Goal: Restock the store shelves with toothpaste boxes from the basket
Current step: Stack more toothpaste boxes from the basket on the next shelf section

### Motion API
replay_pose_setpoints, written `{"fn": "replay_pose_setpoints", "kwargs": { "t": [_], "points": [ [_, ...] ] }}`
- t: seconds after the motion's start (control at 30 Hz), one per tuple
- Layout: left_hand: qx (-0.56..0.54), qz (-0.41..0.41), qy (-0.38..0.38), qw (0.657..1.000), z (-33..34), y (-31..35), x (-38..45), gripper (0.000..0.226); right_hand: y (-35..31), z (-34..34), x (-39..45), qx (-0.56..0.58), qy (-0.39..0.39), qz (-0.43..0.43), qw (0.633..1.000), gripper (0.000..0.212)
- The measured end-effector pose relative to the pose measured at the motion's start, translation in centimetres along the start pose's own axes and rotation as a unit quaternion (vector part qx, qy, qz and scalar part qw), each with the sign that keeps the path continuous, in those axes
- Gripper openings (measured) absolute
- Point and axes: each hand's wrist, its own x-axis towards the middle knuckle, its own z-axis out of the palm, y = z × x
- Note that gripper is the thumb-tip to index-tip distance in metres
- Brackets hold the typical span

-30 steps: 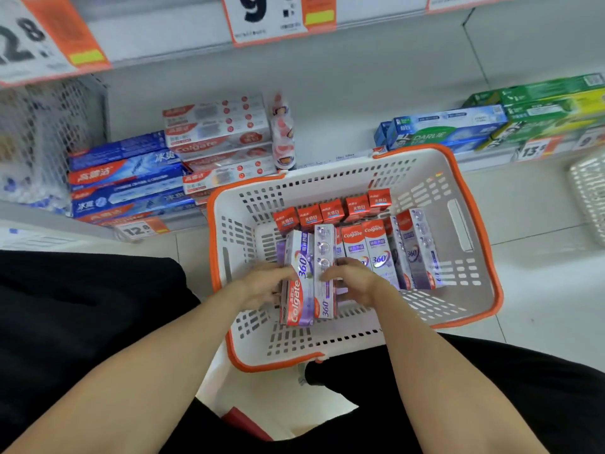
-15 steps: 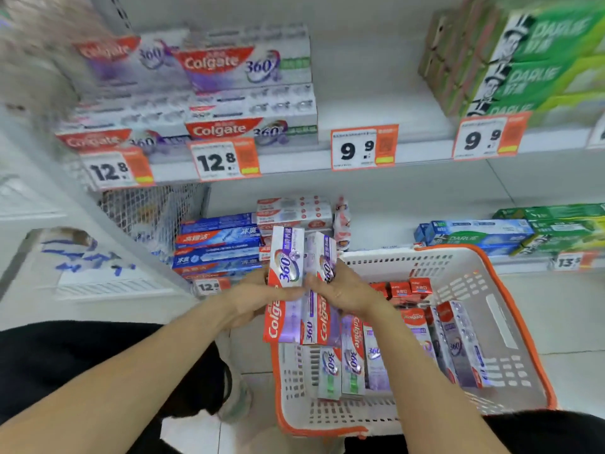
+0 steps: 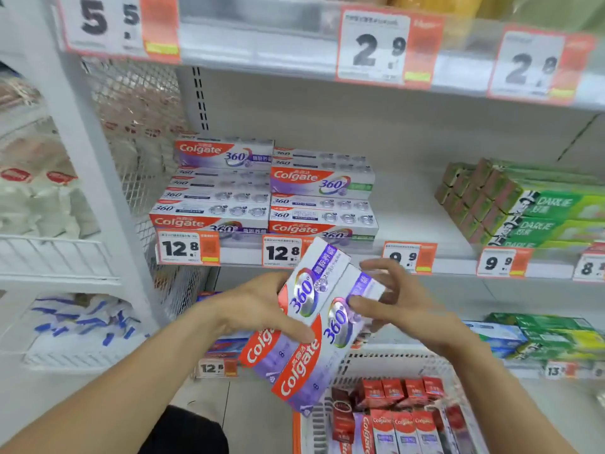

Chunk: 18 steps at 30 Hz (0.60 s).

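Head view looks at a white metal store shelf [image 3: 422, 221], where both hands hold up two long purple-and-white Colgate 360 toothpaste boxes [image 3: 311, 326] side by side, tilted with their red ends low and toward the left. The left hand [image 3: 258, 306] grips the left box from its side, thumb laid across the printed face. The right hand [image 3: 399, 303] holds the right box near its upper end, thumb on the face and fingers curled round behind. Both boxes hang in the air just in front of the shelf edge, partly covering an orange-and-white 12.8 price tag [image 3: 283, 252]. On the shelf behind them sit two stacks of matching Colgate 360 boxes [image 3: 268, 191], and well to the right a stack of green Darlie toothpaste boxes [image 3: 530, 208]. Below the hands, the white plastic basket with an orange rim [image 3: 386, 362] holds more upright toothpaste boxes and small red cartons [image 3: 402, 391].
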Motion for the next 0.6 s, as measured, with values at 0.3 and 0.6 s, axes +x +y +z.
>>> {"fn": "replay_pose_setpoints", "kwargs": {
  "t": [0.3, 0.6],
  "points": [
    [-0.070, 0.076, 0.193, 0.976, -6.6, -0.8, -3.6, 0.056, -11.7, -0.7, 4.5, -0.137, -0.019, -0.157, 0.978, 0.060],
    [-0.245, 0.094, 0.449, 0.854, -9.0, -2.3, -3.1, 0.032, -12.9, 2.7, 11.4, -0.010, 0.213, -0.240, 0.947, 0.041]
  ]
}}
